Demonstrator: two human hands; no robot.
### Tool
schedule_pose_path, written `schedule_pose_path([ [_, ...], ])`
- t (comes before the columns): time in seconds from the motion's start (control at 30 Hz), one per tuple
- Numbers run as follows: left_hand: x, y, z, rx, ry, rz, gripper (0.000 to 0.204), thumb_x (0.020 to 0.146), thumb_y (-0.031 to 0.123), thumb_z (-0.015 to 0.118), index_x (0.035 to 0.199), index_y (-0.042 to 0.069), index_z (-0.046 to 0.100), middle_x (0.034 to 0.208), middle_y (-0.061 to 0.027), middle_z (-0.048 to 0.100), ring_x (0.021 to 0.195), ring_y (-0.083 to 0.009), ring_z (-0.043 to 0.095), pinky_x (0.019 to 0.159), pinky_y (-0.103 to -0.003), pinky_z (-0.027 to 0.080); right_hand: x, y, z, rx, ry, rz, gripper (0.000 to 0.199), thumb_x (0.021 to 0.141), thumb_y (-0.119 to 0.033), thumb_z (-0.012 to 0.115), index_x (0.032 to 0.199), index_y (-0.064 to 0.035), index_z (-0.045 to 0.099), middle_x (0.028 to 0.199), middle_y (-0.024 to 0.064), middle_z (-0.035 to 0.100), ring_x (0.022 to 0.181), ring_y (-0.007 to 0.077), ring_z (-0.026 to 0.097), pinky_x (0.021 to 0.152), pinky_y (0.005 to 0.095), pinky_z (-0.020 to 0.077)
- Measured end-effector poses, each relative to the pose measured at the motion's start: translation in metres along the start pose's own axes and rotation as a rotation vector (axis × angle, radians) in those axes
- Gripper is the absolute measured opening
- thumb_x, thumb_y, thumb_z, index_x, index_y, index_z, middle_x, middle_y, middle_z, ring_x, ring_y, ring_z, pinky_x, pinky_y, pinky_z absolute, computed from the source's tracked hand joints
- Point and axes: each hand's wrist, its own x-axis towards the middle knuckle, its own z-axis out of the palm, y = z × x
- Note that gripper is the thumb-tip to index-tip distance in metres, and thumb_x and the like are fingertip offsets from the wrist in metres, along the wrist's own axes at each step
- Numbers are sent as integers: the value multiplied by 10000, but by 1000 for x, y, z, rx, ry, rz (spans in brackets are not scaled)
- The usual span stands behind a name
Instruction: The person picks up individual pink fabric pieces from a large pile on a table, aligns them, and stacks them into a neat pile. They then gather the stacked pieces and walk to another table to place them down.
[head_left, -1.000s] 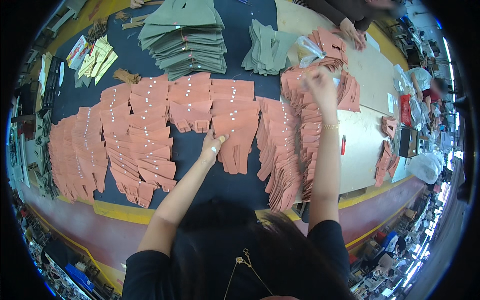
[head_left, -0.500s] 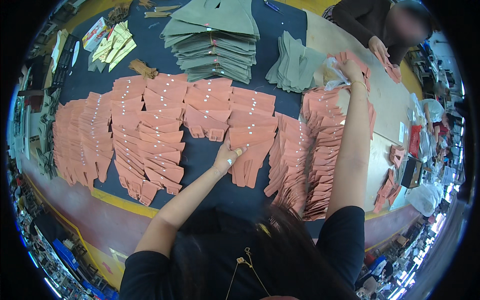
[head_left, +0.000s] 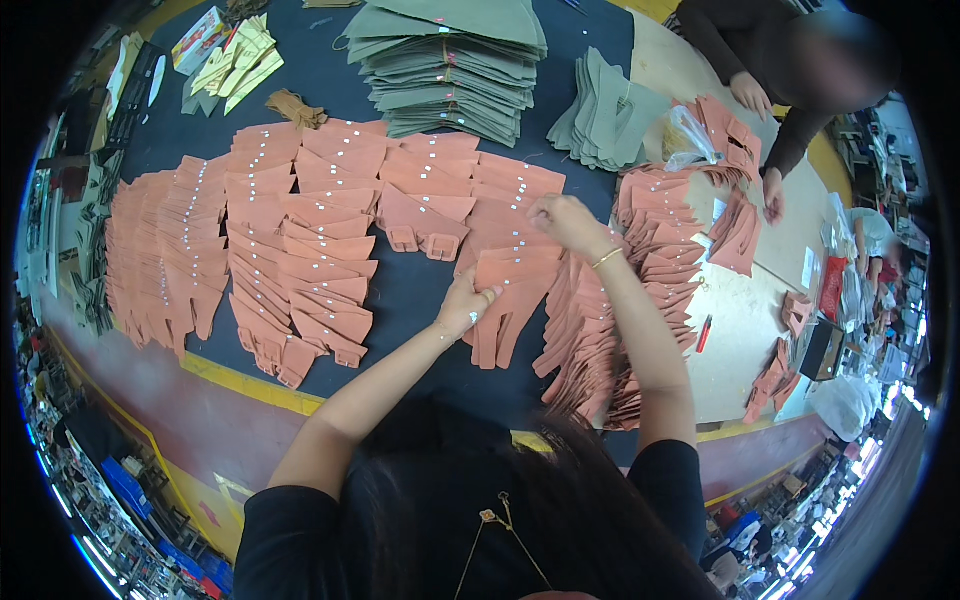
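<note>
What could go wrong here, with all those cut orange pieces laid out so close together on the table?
The left hand presses an orange piece that overlaps its neighbours, so a tug might drag the fanned row out of order. The right hand reaches over the rows, and its forearm could brush the pile beside it loose. Small white stickers on the pieces may perhaps rub off.

Left arm: we stretch it forward and to the right, forearm bare.
Left hand [head_left: 465, 308]: we lay it palm down, fingers curled.
Right arm: we hold it nearly straight ahead, wrist bent left.
Right hand [head_left: 562, 222]: we keep it lowered, fingers bunched together.
</note>
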Motion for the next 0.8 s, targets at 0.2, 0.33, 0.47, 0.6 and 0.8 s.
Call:
schedule_pose_path([
  [0.2,-1,-13,-2,166,53,109,386,854,76,633,1224,0,555,1079,-177,643,995,-276,630,888,-348,471,2,2,34,-149,-101,81,60,766,-137,671,785,-80,662,904,113,687,845,287,668,764,438,483],
  [0.33,2,-12,0,116,74,113,348,875,68,635,1202,-23,556,1063,-129,660,964,-194,625,877,-313,476,1,3,33,-105,-71,100,46,787,-125,644,788,-80,653,930,99,688,895,293,658,817,476,458],
  [0.47,15,-1,-5,145,68,104,326,889,60,632,1184,-50,548,1049,-112,667,947,-154,628,858,-294,490,8,4,28,-80,-29,148,60,807,-118,615,806,-69,650,888,100,694,866,306,664,786,469,477],
  [0.6,21,3,-11,104,63,-1,323,893,63,626,1178,-54,530,1034,-128,662,941,-164,632,830,-300,509,12,4,29,-117,-28,159,58,809,-101,620,821,-46,632,887,109,691,866,315,660,773,437,487],
  [0.8,20,3,-11,10,86,-35,395,869,124,642,1194,-61,517,1079,-190,664,1000,-258,645,864,-350,493,8,9,37,-74,52,117,57,821,-100,606,829,-59,645,867,122,692,867,315,666,774,451,500],
])
